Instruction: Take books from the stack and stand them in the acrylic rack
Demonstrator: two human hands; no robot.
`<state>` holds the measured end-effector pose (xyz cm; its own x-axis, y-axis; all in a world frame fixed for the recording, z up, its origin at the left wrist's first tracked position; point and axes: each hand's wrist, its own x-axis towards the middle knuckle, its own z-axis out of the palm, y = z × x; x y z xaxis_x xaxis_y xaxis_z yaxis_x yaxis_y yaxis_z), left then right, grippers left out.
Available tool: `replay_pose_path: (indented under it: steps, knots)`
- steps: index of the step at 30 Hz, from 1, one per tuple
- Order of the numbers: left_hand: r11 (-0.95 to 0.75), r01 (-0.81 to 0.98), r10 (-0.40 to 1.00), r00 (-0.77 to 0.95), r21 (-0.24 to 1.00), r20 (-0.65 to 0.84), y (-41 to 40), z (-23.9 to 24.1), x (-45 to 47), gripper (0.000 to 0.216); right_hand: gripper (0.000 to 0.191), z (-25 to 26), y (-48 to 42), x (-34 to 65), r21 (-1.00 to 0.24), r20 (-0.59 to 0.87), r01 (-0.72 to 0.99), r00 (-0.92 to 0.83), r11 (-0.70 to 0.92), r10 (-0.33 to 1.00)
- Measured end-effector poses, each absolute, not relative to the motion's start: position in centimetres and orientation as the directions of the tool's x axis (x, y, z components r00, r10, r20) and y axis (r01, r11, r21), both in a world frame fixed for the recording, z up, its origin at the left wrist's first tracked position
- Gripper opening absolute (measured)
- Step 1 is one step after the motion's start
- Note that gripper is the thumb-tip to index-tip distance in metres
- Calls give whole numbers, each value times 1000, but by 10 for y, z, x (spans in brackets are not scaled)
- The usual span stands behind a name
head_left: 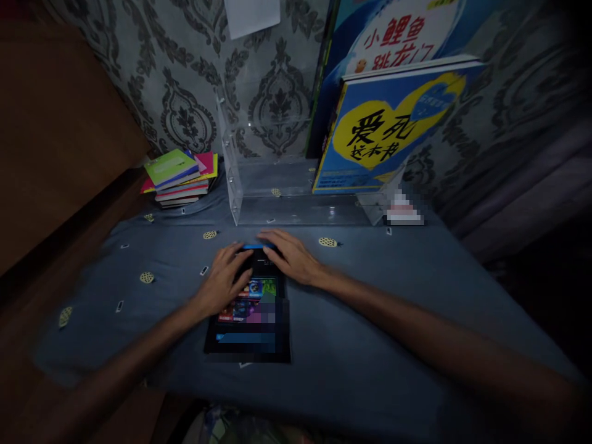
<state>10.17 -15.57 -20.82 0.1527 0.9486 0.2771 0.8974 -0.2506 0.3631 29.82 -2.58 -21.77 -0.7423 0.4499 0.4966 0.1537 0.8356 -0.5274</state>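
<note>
A flat black book point(268, 268) with small coloured pictures on its cover lies on the blue-grey cloth in front of me. Its far edge shows a blue strip. My left hand point(226, 277) rests over the upper left part of the book, fingers apart and pointing toward the far edge. At the upper right corner, my right hand point(293, 256) has its fingers stretched out over the same far edge. Neither hand visibly closes round the book. Part of the cover's lower right is blurred out by blocky pixels.
Beyond the hands stands a clear acrylic book rack point(234, 191), with a blue and yellow book point(361, 166) upright at its right side and a taller picture book point(398, 37) behind. A stack of small books point(180, 179) sits at the back left, near a brown panel point(60, 123).
</note>
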Motion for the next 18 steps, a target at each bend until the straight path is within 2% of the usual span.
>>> replay_pose_path:
  steps: [5, 10, 15, 18]
  knots:
    - [-278, 858, 950, 180, 432, 253, -135, -209, 123, 42, 33, -217, -21, 308, -567, 534, 188, -657, 802, 532]
    - [-185, 833, 974, 85, 522, 210, -122, -198, 76, 45, 33, -216, -25, 324, -577, 548, 214, -615, 788, 567]
    - [3, 853, 972, -124, 523, 198, -116, -185, -22, 49, 33, -216, -28, 335, -583, 536, 225, -616, 781, 577]
    - [202, 880, 917, -324, 429, 232, -118, -178, -76, 47, 32, -218, -28, 337, -588, 532, 224, -617, 777, 580]
